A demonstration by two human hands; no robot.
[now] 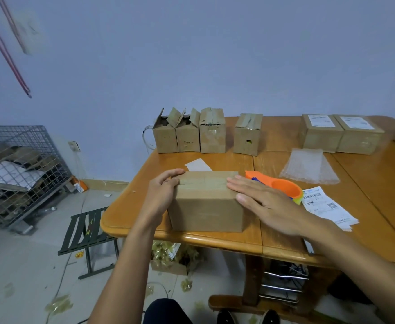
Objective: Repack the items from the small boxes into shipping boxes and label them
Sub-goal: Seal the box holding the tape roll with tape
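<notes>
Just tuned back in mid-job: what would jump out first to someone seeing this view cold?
First, the taped brown box at the near edge of the table, with the left hand holding its left end and the right hand flat on its right top edge. Next, the bright orange tape dispenser just right of it, then the four small boxes lined along the far edge.

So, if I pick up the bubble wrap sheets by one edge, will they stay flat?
Probably not: the bubble wrap looks thin and clear, so it should droop. It seems light, and the loose stack may slide apart on the smooth table.
</notes>
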